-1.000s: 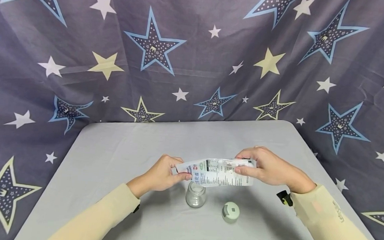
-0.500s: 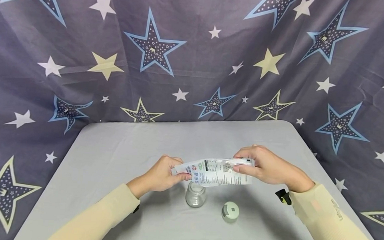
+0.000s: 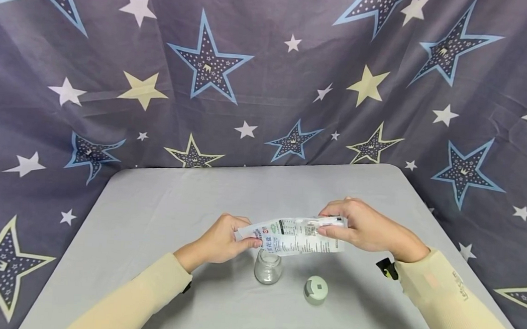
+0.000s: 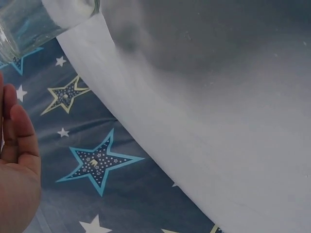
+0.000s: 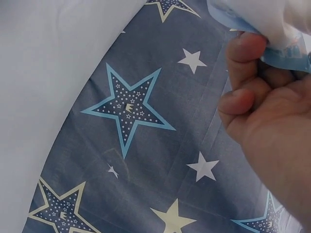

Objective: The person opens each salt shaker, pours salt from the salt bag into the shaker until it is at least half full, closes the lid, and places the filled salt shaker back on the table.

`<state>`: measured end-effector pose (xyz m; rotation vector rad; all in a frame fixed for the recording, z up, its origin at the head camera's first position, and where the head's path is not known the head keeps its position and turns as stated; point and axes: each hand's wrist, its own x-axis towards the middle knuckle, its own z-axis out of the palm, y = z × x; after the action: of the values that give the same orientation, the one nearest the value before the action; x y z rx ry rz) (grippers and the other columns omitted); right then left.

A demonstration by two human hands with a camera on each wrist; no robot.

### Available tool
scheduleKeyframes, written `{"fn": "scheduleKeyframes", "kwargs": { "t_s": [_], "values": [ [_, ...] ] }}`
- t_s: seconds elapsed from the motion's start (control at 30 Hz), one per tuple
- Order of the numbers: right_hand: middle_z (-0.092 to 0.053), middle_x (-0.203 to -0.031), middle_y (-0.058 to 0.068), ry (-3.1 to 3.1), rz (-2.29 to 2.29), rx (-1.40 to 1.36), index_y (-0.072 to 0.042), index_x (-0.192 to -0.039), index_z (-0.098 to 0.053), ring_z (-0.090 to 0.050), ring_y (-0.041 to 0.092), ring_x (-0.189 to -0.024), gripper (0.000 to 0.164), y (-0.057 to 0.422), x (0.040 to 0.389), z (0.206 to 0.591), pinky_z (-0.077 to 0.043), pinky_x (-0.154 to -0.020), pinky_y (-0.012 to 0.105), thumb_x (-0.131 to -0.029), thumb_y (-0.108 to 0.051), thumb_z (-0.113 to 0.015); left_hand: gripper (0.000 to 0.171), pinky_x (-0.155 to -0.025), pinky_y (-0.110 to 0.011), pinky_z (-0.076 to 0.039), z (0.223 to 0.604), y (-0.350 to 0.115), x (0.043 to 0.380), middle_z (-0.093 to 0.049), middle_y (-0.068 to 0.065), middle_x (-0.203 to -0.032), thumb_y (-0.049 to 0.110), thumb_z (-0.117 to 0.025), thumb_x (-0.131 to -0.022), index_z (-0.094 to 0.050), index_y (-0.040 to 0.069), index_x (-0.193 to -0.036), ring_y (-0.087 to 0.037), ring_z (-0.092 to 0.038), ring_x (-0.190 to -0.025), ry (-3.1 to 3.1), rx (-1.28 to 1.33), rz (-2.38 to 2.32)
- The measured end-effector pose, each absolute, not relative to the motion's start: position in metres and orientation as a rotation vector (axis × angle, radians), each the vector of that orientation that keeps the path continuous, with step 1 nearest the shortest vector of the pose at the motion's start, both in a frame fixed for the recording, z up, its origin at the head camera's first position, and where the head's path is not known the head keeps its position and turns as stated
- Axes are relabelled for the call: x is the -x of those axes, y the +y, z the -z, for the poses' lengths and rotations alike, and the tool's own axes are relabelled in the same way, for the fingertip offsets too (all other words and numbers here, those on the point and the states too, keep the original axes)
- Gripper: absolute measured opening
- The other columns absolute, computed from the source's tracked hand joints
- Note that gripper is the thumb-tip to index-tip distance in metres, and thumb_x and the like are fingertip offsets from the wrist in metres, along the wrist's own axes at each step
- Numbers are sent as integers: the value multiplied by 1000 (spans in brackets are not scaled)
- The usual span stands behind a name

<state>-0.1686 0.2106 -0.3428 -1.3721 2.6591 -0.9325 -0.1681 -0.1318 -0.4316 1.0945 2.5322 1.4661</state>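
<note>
A white printed bag of salt (image 3: pixel 293 235) is held sideways between both hands in the head view. My left hand (image 3: pixel 218 239) pinches its left end between thumb and fingers. With thumb and fingers, my right hand (image 3: pixel 368 227) grips the right end, slightly higher. Below the bag's left part stands a small clear glass jar (image 3: pixel 268 273), its mouth overlapped by the bag. The left wrist view shows the jar (image 4: pixel 43 22) with a whitish patch near its base. In the right wrist view, curled fingers lie against the bag's blue edge (image 5: pixel 286 59).
A pale green round cap (image 3: pixel 316 289) lies on the table right of the jar. The table (image 3: pixel 189 195) has a light grey cover. Behind and beside it hangs a dark curtain (image 3: pixel 267 109) with stars.
The right hand and its end of the bag have shifted slightly left and up. The left hand keeps its hold, and the jar and cap stay put.
</note>
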Motion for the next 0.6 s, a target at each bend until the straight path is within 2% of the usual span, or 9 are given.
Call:
{"fn": "scheduleKeyframes", "kwargs": {
  "t_s": [0.43, 0.6],
  "values": [
    [-69, -96, -24, 2672, 917, 1371, -24, -101, -74, -62, 0, -84, 7, 213, 165, 345, -35, -84, 33, -96, -19, -74, 10, -73, -30, -58, 434, -128, 165, -77, 3, -90, 5, -83, -84, -81, 8, -93, -10, -71, -81, 2518, -1089, -1496],
    [-70, -98, -20, 2687, 873, 1359, -24, -102, -74, -61, 0, -87, 6, 214, 164, 344, -34, -85, 34, -97, -23, -73, 9, -72, -31, -57, 436, -127, 164, -77, 2, -89, 6, -83, -84, -81, 8, -93, -10, -71, -79, 2505, -1096, -1514]
  ]
}}
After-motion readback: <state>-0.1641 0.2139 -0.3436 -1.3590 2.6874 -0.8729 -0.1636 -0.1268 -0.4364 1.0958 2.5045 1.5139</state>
